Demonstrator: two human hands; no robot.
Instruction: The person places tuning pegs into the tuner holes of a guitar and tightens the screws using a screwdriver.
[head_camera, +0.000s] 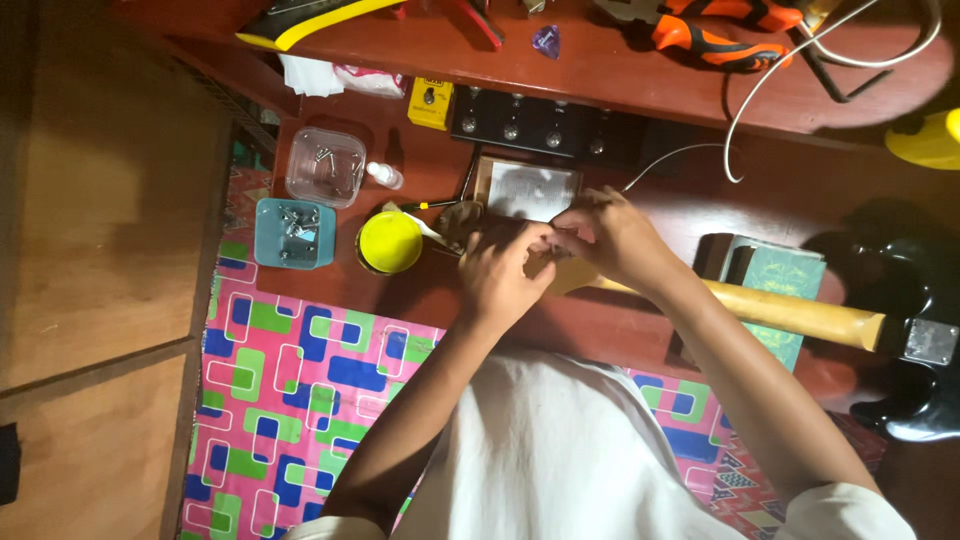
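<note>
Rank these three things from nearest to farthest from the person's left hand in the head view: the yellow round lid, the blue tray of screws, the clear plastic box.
From the left hand:
1. Yellow round lid, just to its left in the picture.
2. Blue tray of screws, further left, at the mat's edge.
3. Clear plastic box, up and left, behind the tray.

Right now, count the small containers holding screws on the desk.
2: a clear plastic tub by the white dropper bottle, and a blue tray left of the yellow lid. Others may be hidden.
</note>
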